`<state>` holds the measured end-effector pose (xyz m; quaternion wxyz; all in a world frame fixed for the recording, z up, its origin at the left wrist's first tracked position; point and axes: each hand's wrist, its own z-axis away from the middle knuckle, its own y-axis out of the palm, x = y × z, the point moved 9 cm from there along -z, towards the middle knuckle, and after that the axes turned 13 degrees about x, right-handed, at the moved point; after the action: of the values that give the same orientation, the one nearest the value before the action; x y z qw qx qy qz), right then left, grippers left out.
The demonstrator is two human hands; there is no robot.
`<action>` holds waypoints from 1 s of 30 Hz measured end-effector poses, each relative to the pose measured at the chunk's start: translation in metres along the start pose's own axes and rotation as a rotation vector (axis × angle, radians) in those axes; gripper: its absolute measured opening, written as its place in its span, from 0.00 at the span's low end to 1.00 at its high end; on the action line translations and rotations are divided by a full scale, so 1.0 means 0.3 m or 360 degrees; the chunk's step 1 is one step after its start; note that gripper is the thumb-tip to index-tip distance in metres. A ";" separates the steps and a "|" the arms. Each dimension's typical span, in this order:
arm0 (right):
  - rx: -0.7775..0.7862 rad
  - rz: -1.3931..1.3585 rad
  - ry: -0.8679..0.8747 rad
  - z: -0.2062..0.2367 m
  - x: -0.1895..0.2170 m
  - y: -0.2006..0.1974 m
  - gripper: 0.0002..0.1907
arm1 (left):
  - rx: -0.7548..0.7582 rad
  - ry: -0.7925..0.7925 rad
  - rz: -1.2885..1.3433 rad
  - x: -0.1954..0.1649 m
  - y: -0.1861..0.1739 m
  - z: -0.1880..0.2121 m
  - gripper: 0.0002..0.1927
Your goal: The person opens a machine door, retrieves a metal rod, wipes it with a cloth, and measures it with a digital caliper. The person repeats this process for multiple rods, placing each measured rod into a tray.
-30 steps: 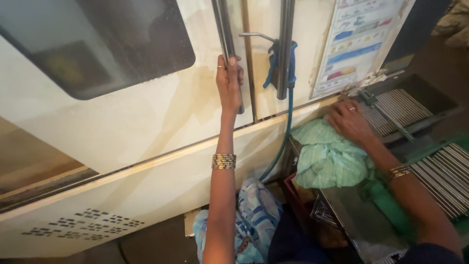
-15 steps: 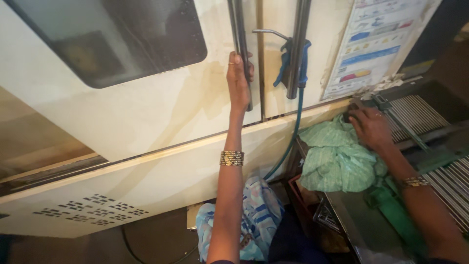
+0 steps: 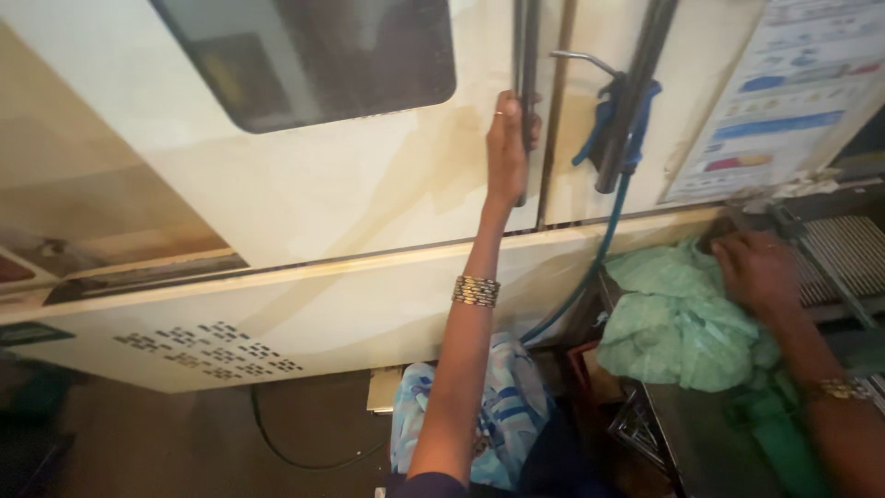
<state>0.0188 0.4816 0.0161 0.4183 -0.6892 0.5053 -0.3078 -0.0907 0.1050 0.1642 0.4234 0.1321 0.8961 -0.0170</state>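
Cream machine panelling (image 3: 304,231) with a dark window fills the background. Left hand (image 3: 509,148) wraps its fingers closed around a dark vertical metal door handle (image 3: 527,55). Right hand (image 3: 758,269) presses flat, fingers spread, on crumpled pale green cloth (image 3: 678,323) beside the machine.
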 end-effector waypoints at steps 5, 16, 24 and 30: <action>-0.0022 0.0062 -0.0038 0.006 -0.001 0.025 0.09 | 0.0004 0.0002 -0.0035 0.015 -0.016 -0.002 0.33; 0.0072 0.0241 0.0021 0.009 -0.019 0.099 0.12 | 0.0027 -0.0009 0.0001 0.014 -0.033 0.017 0.32; 0.0111 0.0247 -0.0002 0.000 -0.007 0.102 0.11 | 0.0053 0.0021 0.0019 -0.007 -0.030 0.017 0.30; 0.0122 0.0244 0.0013 0.003 0.002 0.094 0.10 | 0.0075 0.0012 0.0008 -0.001 -0.027 0.022 0.30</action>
<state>0.0073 0.4774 -0.0093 0.4647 -0.6306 0.5461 -0.2969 -0.0876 0.0963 0.1595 0.4169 0.1444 0.8967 -0.0367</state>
